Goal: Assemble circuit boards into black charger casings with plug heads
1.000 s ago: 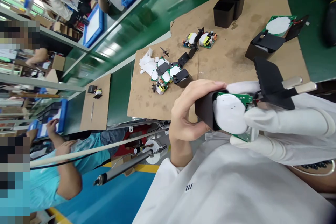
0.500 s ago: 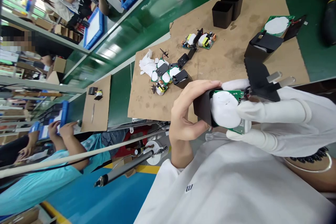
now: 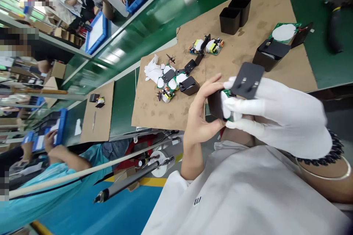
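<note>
My bare left hand (image 3: 199, 115) is wrapped round a black plastic housing (image 3: 215, 105). A green circuit board with a white pad (image 3: 225, 105) sits partly inside the housing's mouth. The fingers of my right hand (image 3: 286, 112), in a white glove, are closed on the board's outer end. A black cover plate (image 3: 247, 80) with two metal pins stands beside those fingers, over the board's outer end. On the cardboard sheet (image 3: 149, 114) beyond my hands lies another black housing (image 3: 270, 55) joined with a board and plate.
Two open black boxes (image 3: 230, 21) stand at the back of the cardboard. Several circuit boards (image 3: 206, 44) and a crumpled white glove (image 3: 153, 69) lie on it. Pliers (image 3: 334, 25) rest on the green bench at right. A co-worker in a turquoise shirt (image 3: 60, 183) sits at left.
The board is deeper in the housing, with less of its white pad showing. My right hand has moved left toward my left hand, and the cover plate has turned, showing its pinned face.
</note>
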